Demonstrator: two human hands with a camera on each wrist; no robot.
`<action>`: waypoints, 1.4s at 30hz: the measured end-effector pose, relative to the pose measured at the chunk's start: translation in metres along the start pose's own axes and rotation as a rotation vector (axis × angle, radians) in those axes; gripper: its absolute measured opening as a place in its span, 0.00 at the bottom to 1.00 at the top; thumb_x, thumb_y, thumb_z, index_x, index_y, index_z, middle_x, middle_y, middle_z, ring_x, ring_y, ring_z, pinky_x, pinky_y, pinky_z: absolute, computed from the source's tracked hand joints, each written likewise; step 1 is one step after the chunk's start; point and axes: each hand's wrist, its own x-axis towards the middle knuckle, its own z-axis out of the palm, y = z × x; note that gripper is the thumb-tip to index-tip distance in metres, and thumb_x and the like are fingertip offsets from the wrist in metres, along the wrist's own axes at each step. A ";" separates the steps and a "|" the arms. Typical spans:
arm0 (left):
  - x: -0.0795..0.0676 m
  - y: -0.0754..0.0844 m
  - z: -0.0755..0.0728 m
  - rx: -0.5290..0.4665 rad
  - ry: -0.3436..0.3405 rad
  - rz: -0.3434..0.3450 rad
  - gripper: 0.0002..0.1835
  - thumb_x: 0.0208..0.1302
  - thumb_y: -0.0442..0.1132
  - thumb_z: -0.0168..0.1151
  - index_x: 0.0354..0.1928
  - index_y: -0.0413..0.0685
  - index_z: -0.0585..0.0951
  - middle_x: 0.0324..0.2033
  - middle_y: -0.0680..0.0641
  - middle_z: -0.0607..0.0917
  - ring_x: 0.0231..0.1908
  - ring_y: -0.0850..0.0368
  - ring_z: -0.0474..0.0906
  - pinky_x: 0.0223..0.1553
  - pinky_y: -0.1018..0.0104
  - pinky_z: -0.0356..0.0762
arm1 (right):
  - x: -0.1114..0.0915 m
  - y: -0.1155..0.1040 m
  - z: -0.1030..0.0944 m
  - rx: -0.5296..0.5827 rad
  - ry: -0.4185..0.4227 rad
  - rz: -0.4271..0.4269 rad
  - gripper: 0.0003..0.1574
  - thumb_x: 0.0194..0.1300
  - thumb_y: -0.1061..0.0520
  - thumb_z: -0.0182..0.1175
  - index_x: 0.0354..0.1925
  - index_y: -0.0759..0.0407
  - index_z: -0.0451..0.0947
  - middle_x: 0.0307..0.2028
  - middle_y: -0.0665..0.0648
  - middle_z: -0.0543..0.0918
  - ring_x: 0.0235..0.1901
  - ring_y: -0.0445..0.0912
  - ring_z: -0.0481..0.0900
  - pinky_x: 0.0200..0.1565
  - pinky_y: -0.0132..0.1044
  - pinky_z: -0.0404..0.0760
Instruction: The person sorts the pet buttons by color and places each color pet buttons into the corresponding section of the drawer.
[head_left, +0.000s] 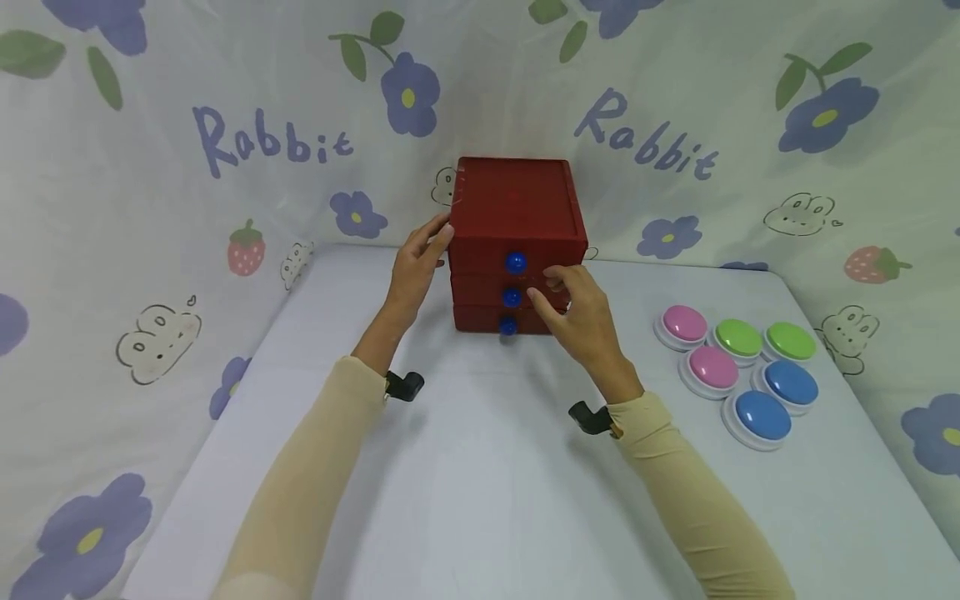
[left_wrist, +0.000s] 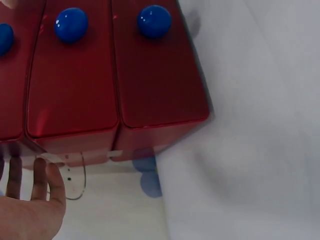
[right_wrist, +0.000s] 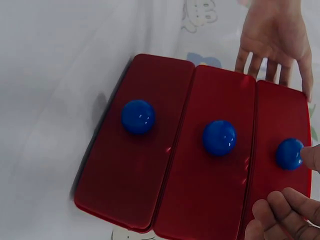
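Observation:
A red cabinet (head_left: 517, 200) of three stacked drawers stands at the back of the table, all its drawers pushed in. Each front carries a round blue knob; the top knob (head_left: 515, 262) sits above the middle knob (head_left: 512, 297) and the bottom knob (head_left: 507, 326). My left hand (head_left: 415, 267) rests along the cabinet's left side, fingers extended. In front of the right part of the drawer fronts is my right hand (head_left: 581, 312), thumb and fingers spread apart and loosely bent. Its thumb tip overlaps the edge of the top knob (right_wrist: 290, 154) in the right wrist view; nothing is gripped.
At the right of the white table (head_left: 465, 467) several round push buttons sit grouped: a pink button (head_left: 684, 323), a green button (head_left: 791, 341) and a blue button (head_left: 762, 415) among them. A cloth (head_left: 277, 75) printed with flowers and rabbits hangs behind the cabinet.

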 end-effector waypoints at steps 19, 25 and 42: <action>-0.009 0.007 0.004 0.005 -0.002 0.004 0.29 0.76 0.48 0.53 0.74 0.46 0.66 0.68 0.44 0.67 0.63 0.50 0.70 0.60 0.44 0.69 | 0.005 -0.012 0.016 -0.025 -0.018 0.082 0.21 0.67 0.52 0.68 0.51 0.64 0.78 0.44 0.58 0.78 0.42 0.47 0.78 0.45 0.40 0.82; -0.009 0.009 0.003 -0.013 0.003 -0.003 0.29 0.76 0.48 0.52 0.74 0.47 0.66 0.68 0.44 0.67 0.62 0.50 0.71 0.60 0.44 0.70 | 0.008 -0.014 0.019 -0.026 -0.003 0.070 0.20 0.66 0.53 0.68 0.51 0.64 0.78 0.42 0.58 0.78 0.40 0.47 0.78 0.43 0.40 0.82; -0.010 0.006 0.002 -0.022 0.003 0.002 0.29 0.76 0.48 0.53 0.74 0.46 0.66 0.67 0.43 0.68 0.60 0.50 0.73 0.59 0.44 0.71 | 0.022 -0.026 0.025 -0.163 0.029 0.097 0.21 0.64 0.48 0.70 0.40 0.66 0.81 0.33 0.57 0.79 0.31 0.48 0.77 0.33 0.39 0.80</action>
